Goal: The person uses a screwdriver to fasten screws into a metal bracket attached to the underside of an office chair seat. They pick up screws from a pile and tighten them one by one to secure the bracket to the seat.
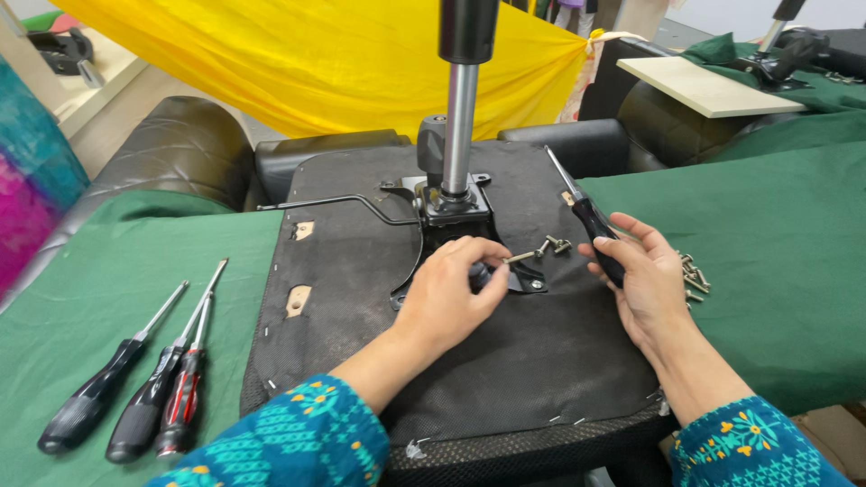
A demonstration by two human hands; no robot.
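Note:
An upturned black chair seat (361, 298) lies on a table with a green cloth (785, 243). A black metal mechanism plate (451, 212) with a chrome gas cylinder (460, 117) stands on the seat. My left hand (451, 293) rests on the plate's near corner, fingers curled around a small dark knob or bolt head. A bolt (519, 258) lies just past its fingertips. My right hand (640, 280) grips the black handle of a screwdriver (582, 212), whose shaft points up and away to the left.
Three screwdrivers (144, 379) with black and red handles lie on the cloth at the left. Loose screws (693, 271) sit by my right hand, others (555, 243) on the seat. A lever rod (334, 203) sticks out left of the plate. Yellow fabric (343, 54) hangs behind.

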